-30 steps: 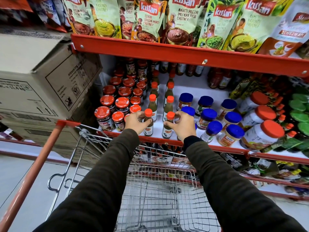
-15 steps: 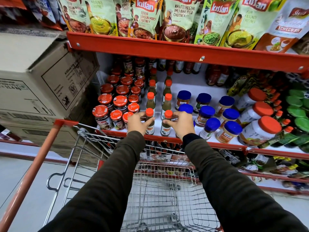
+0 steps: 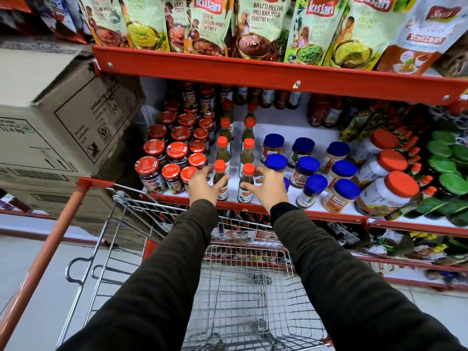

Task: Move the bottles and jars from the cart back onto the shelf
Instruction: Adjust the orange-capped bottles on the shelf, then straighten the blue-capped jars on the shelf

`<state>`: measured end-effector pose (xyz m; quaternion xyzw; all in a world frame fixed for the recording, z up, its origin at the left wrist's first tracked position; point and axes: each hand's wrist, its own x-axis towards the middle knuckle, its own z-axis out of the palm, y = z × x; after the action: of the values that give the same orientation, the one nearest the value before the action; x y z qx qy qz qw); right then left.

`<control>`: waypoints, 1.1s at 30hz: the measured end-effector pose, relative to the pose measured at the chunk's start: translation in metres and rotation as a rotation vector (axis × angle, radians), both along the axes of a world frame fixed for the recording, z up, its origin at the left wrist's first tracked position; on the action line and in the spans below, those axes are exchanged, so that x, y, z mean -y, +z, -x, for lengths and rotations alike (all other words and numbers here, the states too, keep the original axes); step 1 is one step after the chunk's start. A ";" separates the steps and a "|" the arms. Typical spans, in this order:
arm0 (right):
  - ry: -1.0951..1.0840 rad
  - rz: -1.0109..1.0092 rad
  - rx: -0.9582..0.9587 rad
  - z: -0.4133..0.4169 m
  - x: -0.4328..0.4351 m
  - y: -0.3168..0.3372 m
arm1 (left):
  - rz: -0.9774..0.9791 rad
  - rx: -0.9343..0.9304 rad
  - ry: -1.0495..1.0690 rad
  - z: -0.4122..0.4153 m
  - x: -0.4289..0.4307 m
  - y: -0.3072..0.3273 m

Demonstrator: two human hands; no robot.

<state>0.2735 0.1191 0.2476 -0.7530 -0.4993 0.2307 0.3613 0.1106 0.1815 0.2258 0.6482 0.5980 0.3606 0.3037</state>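
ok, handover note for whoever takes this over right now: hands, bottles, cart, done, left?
Left hand: fingers loosely around the front-left orange-capped bottle, which stands on the shelf; grip looks half open.
Right hand: same on the front-right orange-capped bottle, also standing upright at the shelf's front edge.
Both bottles head two rows of like bottles, between the red-lidded jars and the blue-lidded jars.
Done: these two are placed.
Cart: no bottles or jars visible in the basket; the sleeves hide part of it.
Left: let go, check the hidden part of the cart.
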 end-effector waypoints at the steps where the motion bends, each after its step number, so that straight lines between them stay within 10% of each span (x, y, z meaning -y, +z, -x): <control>1: 0.001 -0.015 -0.015 -0.003 0.003 -0.001 | 0.008 0.016 0.019 0.000 0.003 -0.001; 14: -0.347 -0.265 -0.265 -0.100 0.089 -0.026 | -0.169 0.328 -0.061 -0.096 0.117 -0.016; 24: -0.193 -0.084 -0.720 -0.146 0.083 -0.038 | 0.674 0.623 -0.222 -0.208 0.123 -0.040; 33: -0.061 -0.033 -0.749 -0.151 0.104 -0.046 | 0.700 0.660 -0.310 -0.218 0.117 -0.044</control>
<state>0.4250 0.0147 0.2015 -0.6250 -0.3134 0.4710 0.5379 0.3285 0.0646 0.1820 0.4402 0.4519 0.2746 0.7257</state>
